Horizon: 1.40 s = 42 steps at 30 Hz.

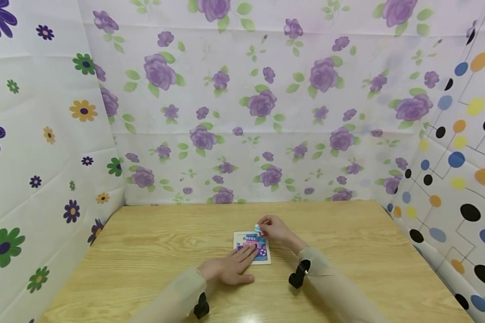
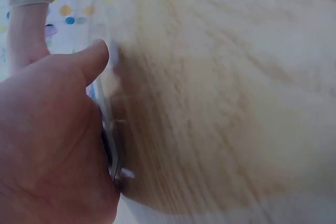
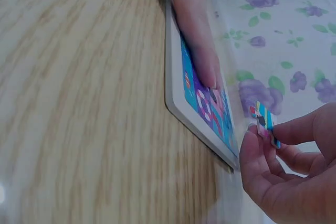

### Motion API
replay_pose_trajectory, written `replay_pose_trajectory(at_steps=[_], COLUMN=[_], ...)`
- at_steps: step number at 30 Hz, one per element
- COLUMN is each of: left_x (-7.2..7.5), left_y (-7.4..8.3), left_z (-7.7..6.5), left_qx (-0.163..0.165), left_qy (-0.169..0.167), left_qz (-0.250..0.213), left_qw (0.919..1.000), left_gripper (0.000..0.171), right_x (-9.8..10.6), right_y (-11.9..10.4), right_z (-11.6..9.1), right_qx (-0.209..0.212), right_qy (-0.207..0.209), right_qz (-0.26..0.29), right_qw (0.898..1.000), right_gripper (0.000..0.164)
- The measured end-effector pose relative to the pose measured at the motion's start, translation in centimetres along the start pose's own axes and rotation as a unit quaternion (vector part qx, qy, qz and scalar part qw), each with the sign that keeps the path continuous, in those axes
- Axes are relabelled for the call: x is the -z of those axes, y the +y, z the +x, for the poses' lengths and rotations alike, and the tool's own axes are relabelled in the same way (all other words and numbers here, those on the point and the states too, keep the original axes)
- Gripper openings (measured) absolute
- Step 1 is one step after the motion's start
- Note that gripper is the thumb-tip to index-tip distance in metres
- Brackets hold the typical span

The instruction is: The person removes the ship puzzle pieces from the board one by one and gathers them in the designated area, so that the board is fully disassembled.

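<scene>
Puzzle piece (image 3: pixel 266 123): at the far edge of the board (image 3: pixel 175 85), near its right corner; whether it touches is hard to tell.
Right hand (image 1: pixel 275 229): pinches the piece between thumb and fingers.
Left hand (image 1: pixel 233 269): straight fingers on the printed picture (image 1: pixel 262 253), probably a steadying press.
Fit: best matched to the print, then pressed level without forcing.

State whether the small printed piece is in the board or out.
Out: the right hand pinches the piece, visibly apart from the board.
</scene>
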<state>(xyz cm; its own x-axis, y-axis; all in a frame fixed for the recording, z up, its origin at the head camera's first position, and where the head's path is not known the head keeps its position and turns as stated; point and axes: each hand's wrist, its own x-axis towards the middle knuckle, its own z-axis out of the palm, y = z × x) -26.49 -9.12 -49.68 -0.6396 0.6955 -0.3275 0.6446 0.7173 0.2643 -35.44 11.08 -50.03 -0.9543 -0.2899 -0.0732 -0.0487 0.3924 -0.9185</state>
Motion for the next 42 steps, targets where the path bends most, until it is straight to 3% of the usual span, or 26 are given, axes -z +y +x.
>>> replay_pose_trajectory(at_steps=[9, 20, 26, 34, 42], left_x=[-2.3, -1.5, -2.1, -0.7, -0.5], left_y=[-1.2, -0.4, -1.0, 0.5, 0.7], left_z=[1.3, 0.4, 1.0, -0.3, -0.4], left_qx=[0.005, 0.004, 0.005, 0.013, 0.011], left_qy=[0.029, 0.034, 0.038, 0.021, 0.027], left_qz=[0.03, 0.021, 0.026, 0.041, 0.044], left_qw=[0.9991, 0.9992, 0.9989, 0.9989, 0.9986], left_gripper=[0.083, 0.081, 0.081, 0.078, 0.077], right_x=[1.6, 3.6, 5.0, 6.6, 7.4], right_y=[1.2, 1.5, 2.2, 3.8, 3.8], right_z=[-0.2, -1.0, -1.4, -1.4, -1.9], right_qx=[-0.037, -0.047, -0.041, -0.042, -0.018], right_qy=[0.005, 0.001, 0.019, 0.034, 0.046], right_qz=[0.021, 0.011, -0.014, -0.051, -0.098], right_qw=[0.999, 0.999, 0.999, 0.997, 0.994], right_gripper=[0.017, 0.018, 0.014, 0.009, 0.007])
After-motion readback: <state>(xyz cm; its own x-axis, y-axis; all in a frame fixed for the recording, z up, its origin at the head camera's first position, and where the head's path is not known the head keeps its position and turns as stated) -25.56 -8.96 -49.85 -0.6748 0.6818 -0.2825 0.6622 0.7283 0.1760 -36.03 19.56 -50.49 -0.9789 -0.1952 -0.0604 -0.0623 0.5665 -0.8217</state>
